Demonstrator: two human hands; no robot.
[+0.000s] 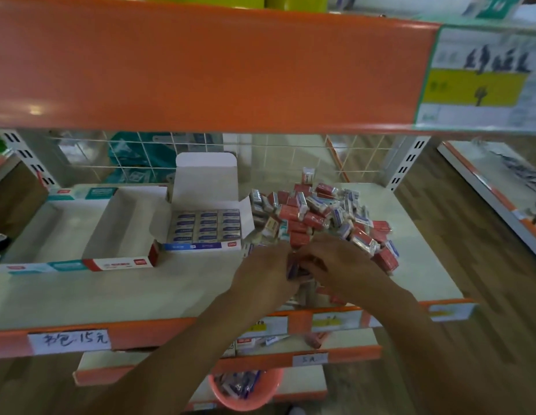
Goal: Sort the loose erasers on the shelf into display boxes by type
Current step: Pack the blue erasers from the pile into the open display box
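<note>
A heap of loose erasers (317, 214), some in red sleeves and some in blue-and-white sleeves, lies on the right half of the shelf (140, 289). My left hand (266, 271) and my right hand (338, 262) meet at the heap's near edge. Between them they hold a few blue-sleeved erasers (293, 268). A blue display box (205, 229) with its lid up stands left of the heap, filled with rows of blue erasers. Further left stands a red display box (120, 235) that holds nothing, and a teal display box (51, 232) beside it, equally bare.
An orange shelf lip (200, 70) hangs overhead. A wire grid (260, 154) backs the shelf. Below, a lower shelf carries a few erasers (254, 342), and a pink basket (245, 387) sits under it. A neighbouring shelf (494, 187) stands at the right.
</note>
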